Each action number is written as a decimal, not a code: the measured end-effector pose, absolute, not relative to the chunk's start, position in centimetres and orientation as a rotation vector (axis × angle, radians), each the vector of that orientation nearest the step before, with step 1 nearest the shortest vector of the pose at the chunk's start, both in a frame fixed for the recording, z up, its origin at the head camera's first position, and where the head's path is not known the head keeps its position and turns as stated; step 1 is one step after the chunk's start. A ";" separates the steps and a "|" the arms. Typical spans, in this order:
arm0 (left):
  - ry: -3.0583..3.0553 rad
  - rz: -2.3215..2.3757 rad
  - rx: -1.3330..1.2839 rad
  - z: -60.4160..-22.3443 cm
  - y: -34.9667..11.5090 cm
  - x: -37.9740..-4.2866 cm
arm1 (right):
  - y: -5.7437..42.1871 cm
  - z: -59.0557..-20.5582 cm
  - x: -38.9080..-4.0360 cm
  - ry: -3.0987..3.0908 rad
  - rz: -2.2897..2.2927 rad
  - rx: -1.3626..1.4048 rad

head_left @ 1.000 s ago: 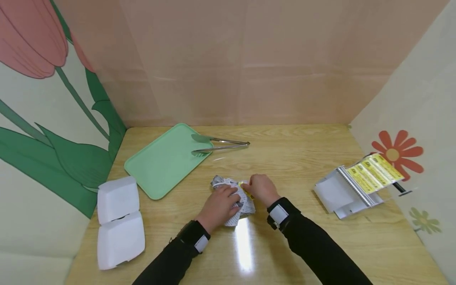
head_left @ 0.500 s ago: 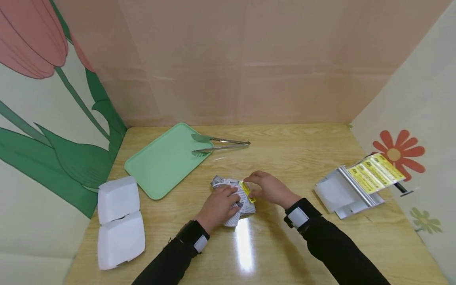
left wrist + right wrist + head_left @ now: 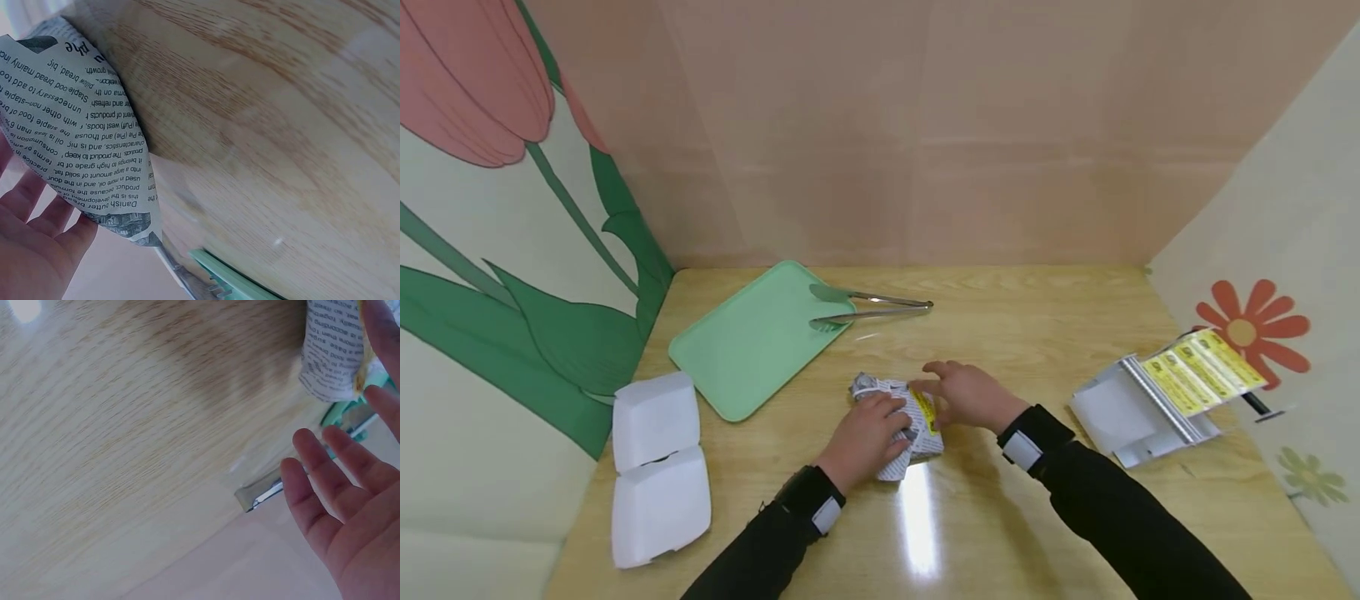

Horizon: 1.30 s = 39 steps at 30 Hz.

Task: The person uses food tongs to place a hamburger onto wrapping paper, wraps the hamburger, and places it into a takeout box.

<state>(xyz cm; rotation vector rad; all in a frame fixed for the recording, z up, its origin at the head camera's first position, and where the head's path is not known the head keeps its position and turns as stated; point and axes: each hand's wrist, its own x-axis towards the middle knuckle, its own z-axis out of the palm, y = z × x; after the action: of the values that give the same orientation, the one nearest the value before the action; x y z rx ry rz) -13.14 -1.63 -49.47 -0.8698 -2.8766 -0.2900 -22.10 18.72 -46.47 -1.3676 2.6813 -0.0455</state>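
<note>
A small package wrapped in newsprint paper (image 3: 891, 388) lies on the table, with a yellow label (image 3: 925, 410) on its right part. My left hand (image 3: 867, 435) rests on top of the package, its fingers spread over the paper. In the left wrist view, several fingertips (image 3: 84, 226) of that hand meet the printed wrapper (image 3: 94, 144). My right hand (image 3: 973, 396) is at the package's right side, fingers extended and its fingertips right by the label. The right wrist view shows its spread fingers (image 3: 312, 462) holding nothing, with the thumb overlapping the wrapper (image 3: 331, 350).
Behind the package is a green tray (image 3: 752, 350) with metal tongs (image 3: 887, 310) lying across its right edge. An open white clamshell box (image 3: 658, 492) stands at left. At right is a label dispenser (image 3: 1150, 408) with yellow labels (image 3: 1206, 372).
My right hand has released its pinch at the yellow label, drawn back to the right and spread its fingers. The left hand stays on the package. The head view has shifted slightly.
</note>
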 end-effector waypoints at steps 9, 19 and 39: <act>-2.888 -0.300 -0.891 -49.4 -1.2 -13.3 | 18.9 -47.2 -21.5 2.696 0.018 -1.353; -2.875 -0.205 -0.741 -49.4 -0.5 -12.6 | 17.8 -47.2 -16.9 2.669 -0.258 -1.203; -2.857 -0.309 -0.607 -49.9 -0.8 -11.7 | 17.0 -49.0 -15.5 2.461 -0.634 -0.892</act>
<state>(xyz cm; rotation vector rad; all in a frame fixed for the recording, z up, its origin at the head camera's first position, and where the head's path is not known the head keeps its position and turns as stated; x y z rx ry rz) -11.68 -0.80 -49.89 -0.6070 -2.8568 -0.3092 -15.46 17.03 -48.96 -0.8917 2.4610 -0.6336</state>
